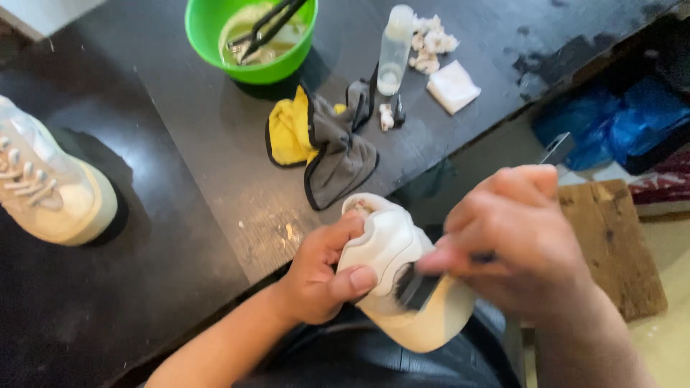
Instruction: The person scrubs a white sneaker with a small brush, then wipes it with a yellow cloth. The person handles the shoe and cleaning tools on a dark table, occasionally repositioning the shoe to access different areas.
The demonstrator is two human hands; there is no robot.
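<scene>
Both hands work one white sneaker (392,248): left hand (320,273) grips its heel at nine o'clock, right hand (514,241) clasps a dark brush (415,287) against it.

Near the table edge, the left hand (316,276) grips a white sneaker (402,280) while the right hand (517,241) presses a dark brush (417,286) against it, a yellow-grey cloth (323,144) lying farther back.

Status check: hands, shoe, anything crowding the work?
Left hand grips white shoe. Right hand holds dark brush against it. Grey-yellow cloth nearby, apart.
</scene>
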